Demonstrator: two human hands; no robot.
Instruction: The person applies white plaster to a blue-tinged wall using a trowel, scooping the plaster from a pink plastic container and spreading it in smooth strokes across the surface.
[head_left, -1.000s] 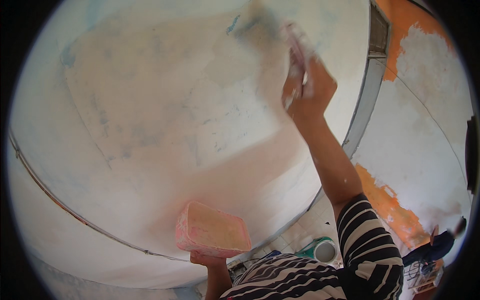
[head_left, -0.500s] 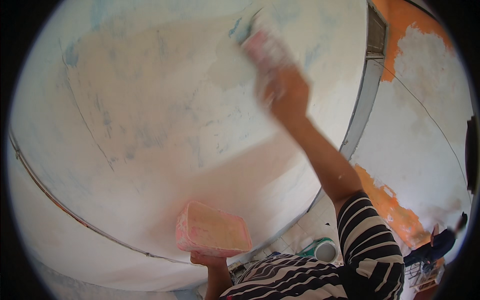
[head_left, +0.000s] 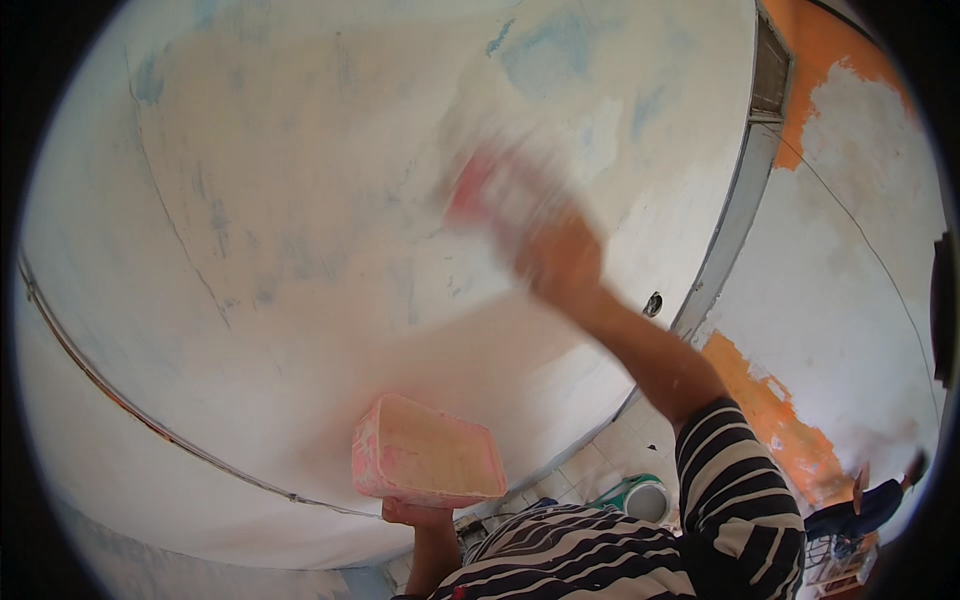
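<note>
The wall fills the left and middle of the view, straight ahead of the person. The right hand is raised against it, right of centre, with a blurred tool at its upper left, on the wall's surface. Below, near the lower edge, the left hand sits under a tray, which stands out in front of the wall. A door frame runs along the wall's right edge. On the floor at the frame's foot stands a bucket, right of the tray. Another person is at the far lower right.
</note>
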